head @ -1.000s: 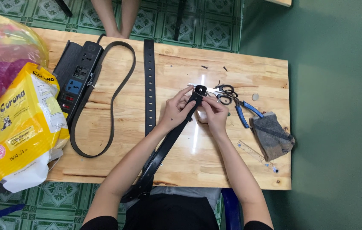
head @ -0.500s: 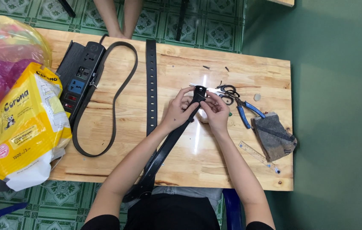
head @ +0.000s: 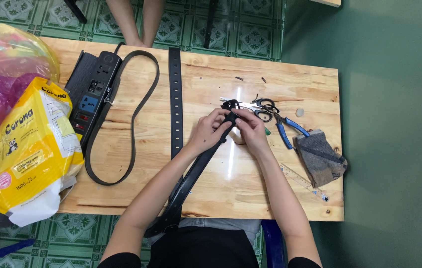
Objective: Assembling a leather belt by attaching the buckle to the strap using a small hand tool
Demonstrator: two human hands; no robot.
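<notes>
left hand [head: 207, 130], right hand [head: 251, 130], pinching black belt [head: 196, 171]

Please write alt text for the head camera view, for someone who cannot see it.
Both hands, left hand and right hand, grip the buckle end of a black belt over a wooden table. Scissors and blue-handled pliers lie just beyond; a second belt and a power strip lie to the left.

A wooden table [head: 290, 198] carries belts [head: 175, 99], a power strip [head: 92, 94], scissors [head: 263, 106], pliers [head: 285, 130], a pouch [head: 320, 159], and bags [head: 32, 149] at its left edge.
</notes>
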